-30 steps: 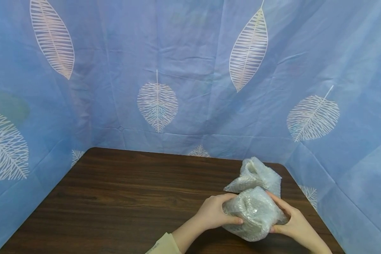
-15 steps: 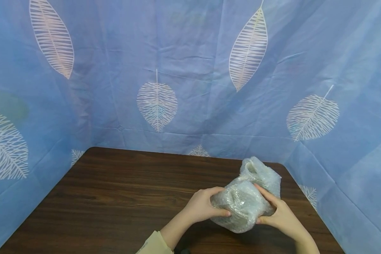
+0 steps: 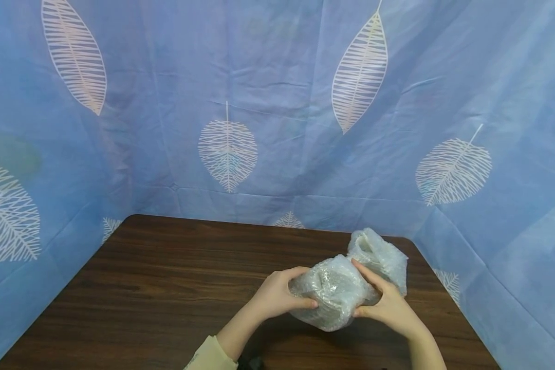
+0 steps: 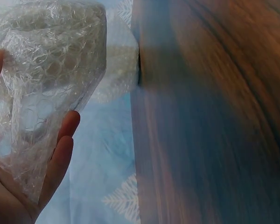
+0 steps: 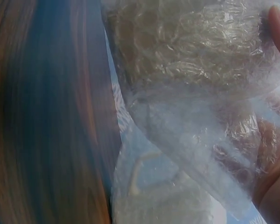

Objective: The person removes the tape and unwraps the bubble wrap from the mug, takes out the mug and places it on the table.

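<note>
A bubble-wrapped bundle (image 3: 331, 290) is held between both hands over the right half of the table, with a dark shadow below it. My left hand (image 3: 277, 293) grips its left side, thumb in front and fingers reaching behind. On the right side, my right hand (image 3: 390, 306) holds it the same way. Close up in the left wrist view, the clear wrap (image 4: 51, 51) hangs in a pointed flap against the palm. What lies inside the wrap cannot be made out. Behind it stands a second bubble-wrapped bundle (image 3: 381, 257), partly hidden by the right hand.
The dark wood-grain table (image 3: 189, 277) reaches back to a blue curtain (image 3: 277, 154) with white leaf prints, which also hangs at both sides. A small dark item (image 3: 251, 363) shows under the left forearm at the bottom edge.
Both hands have carried the held bundle leftward and slightly away from the person. The second bundle has stayed in place and now shows more of its right side.
</note>
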`<act>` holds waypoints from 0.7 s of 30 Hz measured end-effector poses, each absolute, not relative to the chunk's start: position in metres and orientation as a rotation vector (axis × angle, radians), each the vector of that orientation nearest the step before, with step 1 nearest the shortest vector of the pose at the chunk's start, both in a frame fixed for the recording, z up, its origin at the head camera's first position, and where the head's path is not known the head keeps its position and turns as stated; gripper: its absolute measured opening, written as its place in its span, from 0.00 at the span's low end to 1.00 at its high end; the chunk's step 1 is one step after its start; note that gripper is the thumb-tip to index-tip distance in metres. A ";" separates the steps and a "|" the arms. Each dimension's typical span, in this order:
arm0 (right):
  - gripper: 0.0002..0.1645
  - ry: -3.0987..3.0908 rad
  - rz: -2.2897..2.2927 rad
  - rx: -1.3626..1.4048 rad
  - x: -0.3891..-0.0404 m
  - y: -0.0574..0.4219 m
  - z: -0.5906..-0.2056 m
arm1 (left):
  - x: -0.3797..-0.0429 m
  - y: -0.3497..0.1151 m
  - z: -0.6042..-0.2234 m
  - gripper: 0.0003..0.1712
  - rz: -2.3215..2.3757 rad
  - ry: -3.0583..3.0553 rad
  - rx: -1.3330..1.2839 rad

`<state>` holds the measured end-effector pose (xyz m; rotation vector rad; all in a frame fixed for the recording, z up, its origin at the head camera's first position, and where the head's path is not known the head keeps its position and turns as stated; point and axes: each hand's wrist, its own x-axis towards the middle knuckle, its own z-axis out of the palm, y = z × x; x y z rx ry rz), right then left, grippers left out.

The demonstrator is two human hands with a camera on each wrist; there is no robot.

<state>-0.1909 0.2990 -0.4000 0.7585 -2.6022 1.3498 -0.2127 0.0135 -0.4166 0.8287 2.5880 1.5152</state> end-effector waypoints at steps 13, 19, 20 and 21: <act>0.61 -2.562 1.444 0.781 -0.199 0.269 -0.410 | -0.219 -0.016 -0.422 0.42 1.552 2.613 0.831; 0.59 -2.555 1.511 0.790 -0.204 0.258 -0.411 | -0.221 -0.027 -0.424 0.43 1.572 2.607 0.812; 0.59 -2.555 1.520 0.794 -0.205 0.257 -0.411 | -0.221 -0.028 -0.424 0.43 1.577 2.607 0.813; 0.58 -2.555 1.527 0.796 -0.206 0.255 -0.411 | -0.222 -0.029 -0.424 0.43 1.578 2.608 0.812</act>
